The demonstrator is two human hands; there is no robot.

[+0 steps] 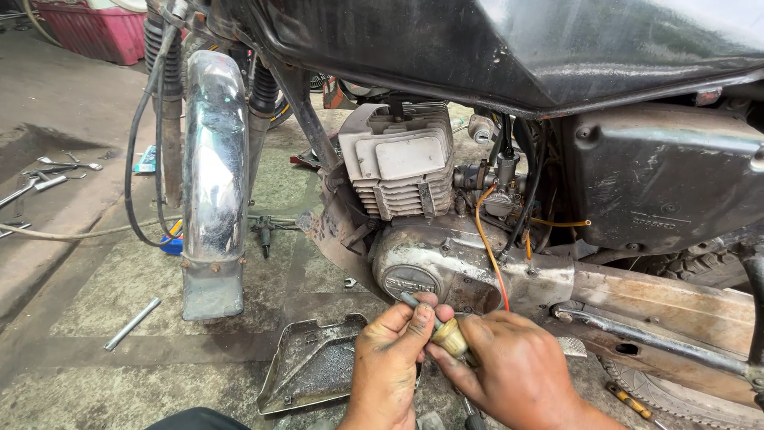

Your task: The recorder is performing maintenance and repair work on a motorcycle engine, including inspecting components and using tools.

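Two hands meet low in front of the motorcycle engine point(402, 171): the left hand point(390, 362) pinches a thin grey tool shaft point(415, 304) between thumb and fingers, and the right hand point(509, 374) closes round a small tan cap-like part point(450, 338) at the end of that shaft. Both are greasy and gripping; the piece sits just below the round engine cover point(414, 275), not on the bike.

As a judgement, the work looks midway: one metal side panel point(306, 366) is already off and lies on the floor, one orange wire point(487, 239) hangs loose from the carburettor point(497, 179), and tools are scattered about, while the engine itself remains mounted.

Counts: one motorcycle, one chrome front mudguard point(213, 159), one removed panel, one loose steel rod point(132, 323) on the floor, one yellow-handled screwdriver point(629, 400) at the lower right, a handful of spanners point(48, 175) at far left (too small to count exactly), and one pink crate point(91, 28) behind.
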